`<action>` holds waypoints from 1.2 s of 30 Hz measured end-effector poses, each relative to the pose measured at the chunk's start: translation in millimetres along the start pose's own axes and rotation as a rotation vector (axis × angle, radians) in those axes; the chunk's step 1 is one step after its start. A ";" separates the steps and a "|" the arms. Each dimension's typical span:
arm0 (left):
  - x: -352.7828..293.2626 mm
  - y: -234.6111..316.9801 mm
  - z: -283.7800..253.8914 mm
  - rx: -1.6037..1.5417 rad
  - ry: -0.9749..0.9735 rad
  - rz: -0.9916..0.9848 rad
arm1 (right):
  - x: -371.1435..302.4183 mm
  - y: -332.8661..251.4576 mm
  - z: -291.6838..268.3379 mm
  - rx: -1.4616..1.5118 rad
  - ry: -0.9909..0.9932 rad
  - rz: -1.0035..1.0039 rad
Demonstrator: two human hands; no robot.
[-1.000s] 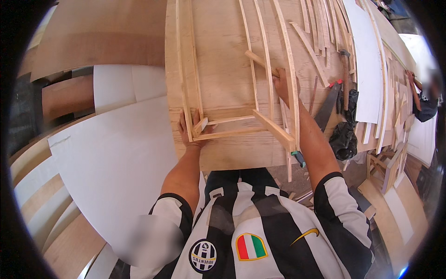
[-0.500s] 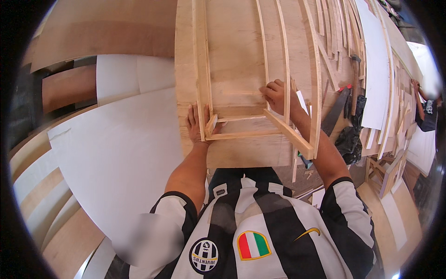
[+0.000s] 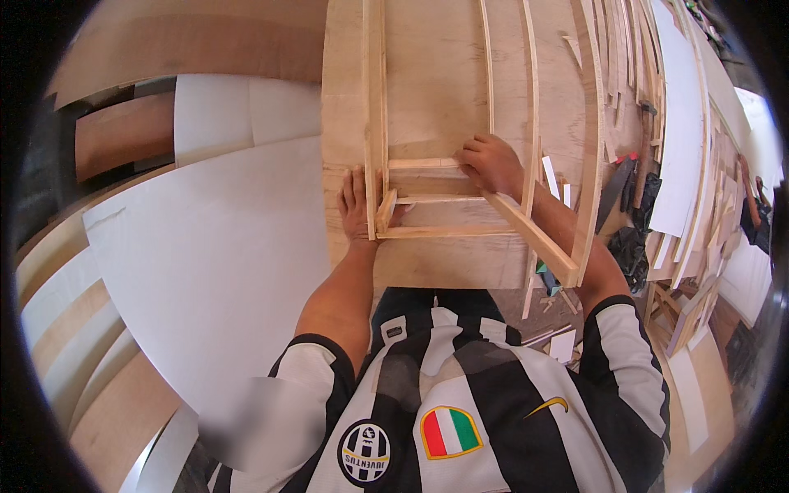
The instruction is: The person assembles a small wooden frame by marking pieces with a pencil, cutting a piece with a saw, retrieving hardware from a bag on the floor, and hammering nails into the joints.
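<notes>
A long wooden frame [image 3: 532, 99] of slim pale rails stands on the plywood-topped table in front of me. My left hand [image 3: 355, 209] wraps its near left corner, with fingers along the outside of the rail and the thumb showing on the inner side. Between the lower rails lies a short wooden strip [image 3: 423, 163], its left end at the left rail. My right hand [image 3: 496, 167] reaches in under the upper right rail and pinches the strip's right end, with the fingers curled. Short crosspieces [image 3: 448, 232] join the rails nearest me.
Right of the frame lie a hammer [image 3: 645, 152], a handsaw [image 3: 615, 197], a black plastic bag [image 3: 629, 251] and several loose wood strips [image 3: 616, 49]. A large white panel [image 3: 214, 271] fills the left side. At the far right, another person's arm [image 3: 746, 185] shows.
The strip by my right hand now spans to the left rail and sits closer to the near crosspieces. My left hand keeps its place on the corner. The whole view has shifted slightly.
</notes>
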State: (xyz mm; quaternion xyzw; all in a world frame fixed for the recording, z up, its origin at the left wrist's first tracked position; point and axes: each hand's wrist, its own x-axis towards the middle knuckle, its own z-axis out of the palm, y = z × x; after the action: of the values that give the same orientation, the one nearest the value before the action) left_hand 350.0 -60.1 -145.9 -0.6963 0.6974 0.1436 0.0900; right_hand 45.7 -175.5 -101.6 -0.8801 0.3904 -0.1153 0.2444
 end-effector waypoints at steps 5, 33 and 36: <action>-2.7 -5.5 1.9 -0.010 0.014 -0.002 | 3.0 3.9 12.0 -0.004 -0.050 0.008; -2.5 -7.8 8.4 0.036 0.317 0.092 | 54.4 51.5 -12.6 -0.220 0.214 0.014; -2.8 -8.4 9.4 0.034 0.353 0.093 | 75.4 65.5 -22.6 -0.195 0.227 0.001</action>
State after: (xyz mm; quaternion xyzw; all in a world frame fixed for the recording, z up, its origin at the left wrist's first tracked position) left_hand 357.7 -54.3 -154.4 -0.6761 0.7362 0.0112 -0.0288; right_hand 46.0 -277.0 -115.4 -0.8807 0.4254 -0.1754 0.1122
